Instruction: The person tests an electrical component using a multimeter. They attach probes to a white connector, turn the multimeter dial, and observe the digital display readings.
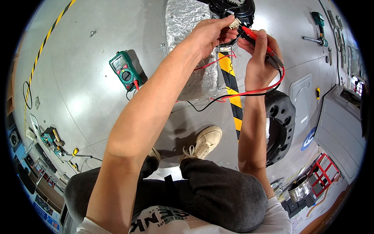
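My left hand [212, 34] is closed, thumb and finger pinching a small white plug connector [234, 24]. Just to its right, my right hand [261, 58] grips a red test probe [251, 33] and a black test probe [269, 59] together, their points aimed at the connector. Whether the tips touch its contacts is too small to tell. Red and black leads [249, 93] trail from the probes behind my left forearm. A green multimeter [126, 71] lies on the floor to the left, leads plugged in. Under my hands is a foil-covered housing [185, 19].
Beyond the connector sits a black round assembly [247, 11]. Striped floor tape [235, 102] runs beside the housing. A black ring-shaped part [286, 121] lies right of my forearm. A green power tool [318, 23] is at the far right, more tools [52, 136] at left.
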`<state>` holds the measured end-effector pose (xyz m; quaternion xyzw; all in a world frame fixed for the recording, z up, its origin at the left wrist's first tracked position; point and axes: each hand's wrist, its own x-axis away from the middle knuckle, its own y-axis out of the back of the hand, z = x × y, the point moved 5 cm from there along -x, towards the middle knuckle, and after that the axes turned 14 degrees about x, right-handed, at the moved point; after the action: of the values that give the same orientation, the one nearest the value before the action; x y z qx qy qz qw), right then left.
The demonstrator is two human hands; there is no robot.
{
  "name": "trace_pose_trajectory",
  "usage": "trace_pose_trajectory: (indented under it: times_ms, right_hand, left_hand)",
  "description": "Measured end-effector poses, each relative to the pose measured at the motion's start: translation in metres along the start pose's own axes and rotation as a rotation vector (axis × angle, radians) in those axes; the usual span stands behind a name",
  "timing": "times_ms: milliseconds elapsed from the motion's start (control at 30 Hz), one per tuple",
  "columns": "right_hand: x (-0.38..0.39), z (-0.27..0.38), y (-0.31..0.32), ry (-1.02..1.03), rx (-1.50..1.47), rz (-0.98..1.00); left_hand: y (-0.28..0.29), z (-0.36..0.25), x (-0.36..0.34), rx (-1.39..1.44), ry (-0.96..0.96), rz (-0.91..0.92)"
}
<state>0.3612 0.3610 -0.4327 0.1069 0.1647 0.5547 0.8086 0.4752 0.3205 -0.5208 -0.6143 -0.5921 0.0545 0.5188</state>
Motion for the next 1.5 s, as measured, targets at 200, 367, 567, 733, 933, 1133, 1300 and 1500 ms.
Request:
trace_pose_trajectory:
  times_ms: [200, 367, 567, 733, 933, 1133, 1300, 1500]
  right_hand:
    - [0.002, 0.001, -0.001, 0.019, 0.057, -0.016]
    - [0.003, 0.001, 0.001, 0.023, 0.099, -0.014]
    - [0.002, -0.005, -0.002, 0.091, 0.178, 0.04]
    - [0.004, 0.001, -0.001, 0.083, 0.111, 0.004]
    - [0.005, 0.004, -0.006, 0.076, 0.201, 0.02]
    - [0.004, 0.002, -0.005, 0.056, 0.182, 0.031]
    - [0.005, 0.006, -0.005, 0.051, 0.198, 0.026]
    - [0.004, 0.004, -0.005, 0.048, 0.19, 0.026]
  left_hand:
    - [-0.002, 0.0, 0.001, -0.044, -0.042, 0.011]
    - [-0.004, 0.0, 0.003, -0.01, -0.017, 0.006]
    - [0.006, 0.002, -0.004, -0.029, -0.011, 0.024]
    - [-0.001, 0.005, -0.009, -0.015, -0.013, 0.038]
    - [0.002, 0.003, -0.005, 0.02, -0.022, 0.025]
    - [0.002, 0.004, -0.007, 0.055, -0.032, 0.033]
    - [0.002, 0.005, -0.008, 0.058, -0.032, 0.029]
    - [0.002, 0.006, -0.011, 0.105, -0.063, 0.014]
